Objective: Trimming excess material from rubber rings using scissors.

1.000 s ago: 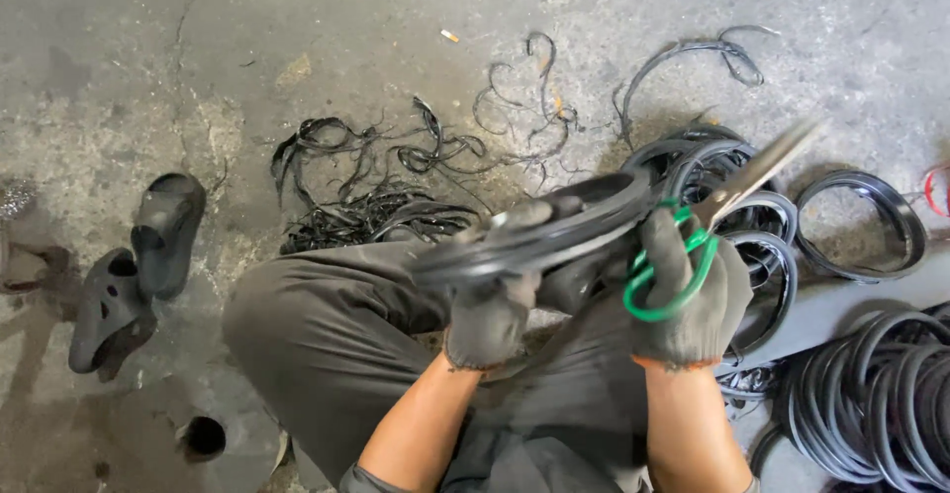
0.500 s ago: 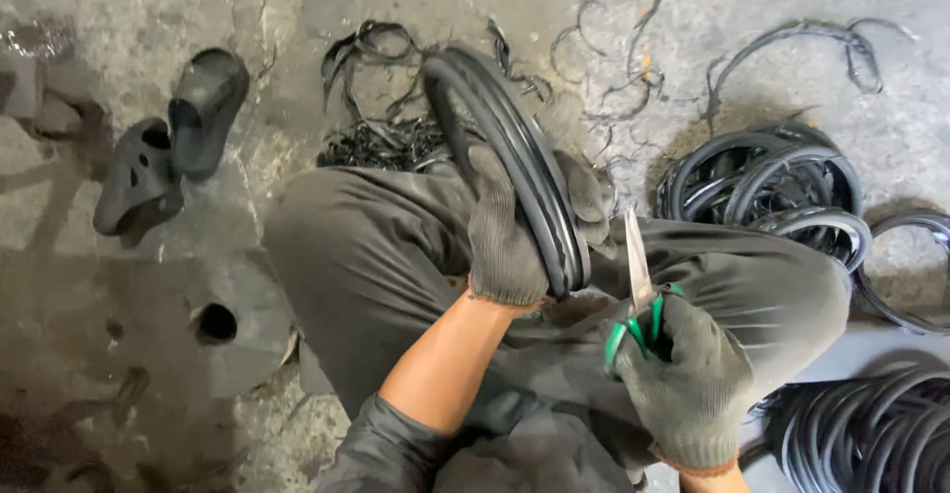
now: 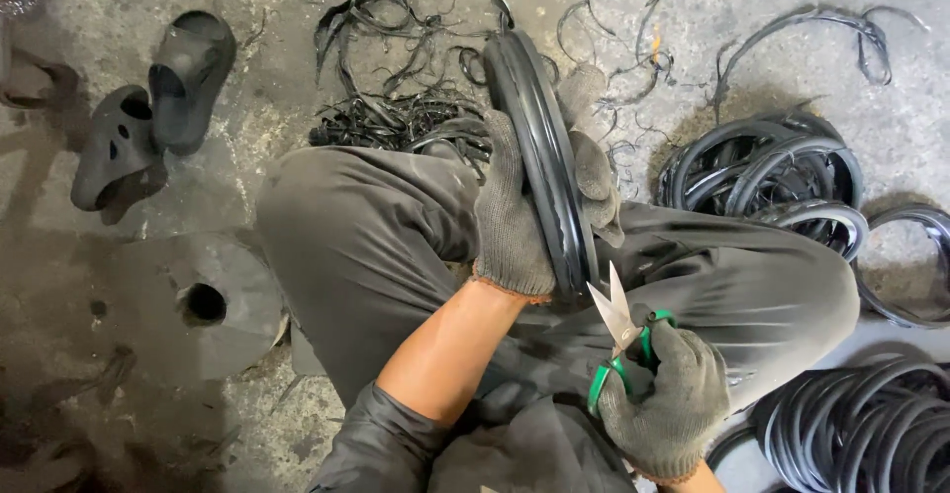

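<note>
My left hand (image 3: 524, 206), in a grey knit glove, grips a black rubber ring (image 3: 539, 147) that stands on edge above my knees, its rim turned toward me. My right hand (image 3: 668, 404), also gloved, holds green-handled scissors (image 3: 618, 340) low at the right. Their blades are slightly apart and point up at the ring's near bottom edge, almost touching it. My grey trousers (image 3: 366, 236) fill the middle of the view.
A tangle of black rubber trimmings (image 3: 396, 107) lies on the concrete beyond my knees. Stacked black rings (image 3: 772, 171) sit at the right, more rings (image 3: 861, 434) at bottom right. Two dark sandals (image 3: 148, 107) lie at upper left. A round disc with a hole (image 3: 203, 300) is at the left.
The ring went from lying flat across both hands to standing on edge in my left hand. My right hand drew the scissors down and brought the blades to the ring's lower edge.
</note>
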